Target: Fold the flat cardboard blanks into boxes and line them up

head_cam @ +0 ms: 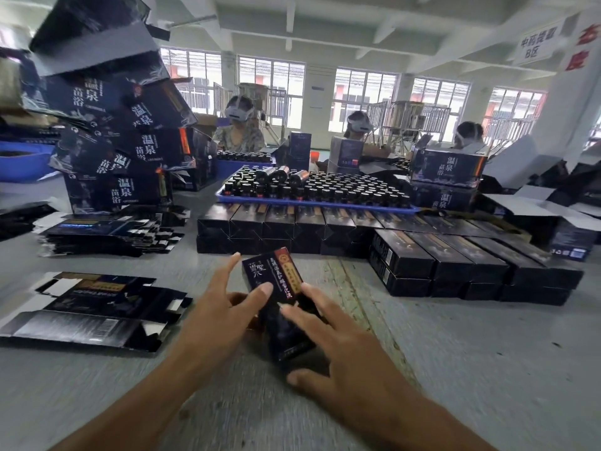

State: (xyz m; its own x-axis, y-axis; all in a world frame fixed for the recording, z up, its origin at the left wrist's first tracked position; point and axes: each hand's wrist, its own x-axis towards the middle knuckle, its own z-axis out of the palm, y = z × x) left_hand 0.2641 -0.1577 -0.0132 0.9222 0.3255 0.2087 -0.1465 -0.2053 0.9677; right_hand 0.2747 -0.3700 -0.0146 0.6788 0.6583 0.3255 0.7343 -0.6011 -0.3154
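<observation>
A folded black box (280,288) with a red and gold label lies between my hands just above the grey table. My left hand (218,315) holds its left side, thumb across the top face. My right hand (338,346) grips its right side and near end, fingers spread. Flat black blanks (94,307) lie spread at the left, and a thicker stack of blanks (107,234) sits behind them. Finished black boxes (292,227) stand lined up in two layers across the middle, with another row of finished boxes (471,265) to the right.
A blue tray (227,198) full of dark bottles rests on the box rows. Large printed cartons (123,148) are piled high at the left and cartons (448,177) stand at the right. Three people wearing headsets sit across the table.
</observation>
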